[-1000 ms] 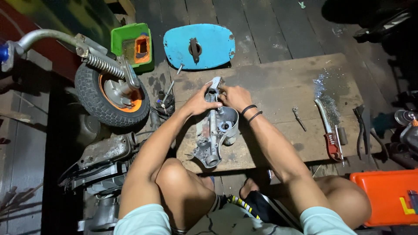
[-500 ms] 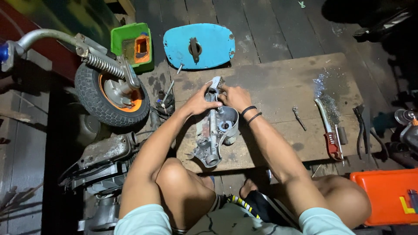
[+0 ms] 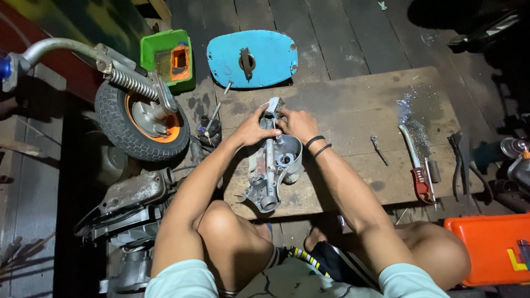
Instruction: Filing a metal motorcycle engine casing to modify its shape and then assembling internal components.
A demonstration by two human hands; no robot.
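Your left hand (image 3: 251, 131) and right hand (image 3: 298, 124) meet at the far end of the grey cast-metal engine casing (image 3: 270, 176), which lies lengthwise on the worn wooden board (image 3: 353, 110) in front of your knees. Your left fingers are curled round the casing's narrow far tip from its left side, closed on it. Your right fingers are bent and pressed against the same tip from the right; whether they pinch anything small there you cannot tell, as the fingertips are hidden behind the metal. Two dark bands sit on your right wrist.

Take the casing as your landmark. Beyond it, off the board's far edge, lies the light-blue oval metal cover (image 3: 251, 58) with a dark handle at its middle. Further left of that sits the green plastic tray (image 3: 157, 52) with an orange box inside. To the casing's left stands the small black tyre on an orange rim (image 3: 141, 124), joined to a coil spring and a grey bent tube. Near the casing's left, at the board's edge, a screwdriver (image 3: 215, 113) rests among dark small parts. Well to its right on the board lie a small bolt (image 3: 379, 149) and a red-handled pipe wrench (image 3: 417, 165). Far right, close to you, sits an orange plastic case (image 3: 488, 248).
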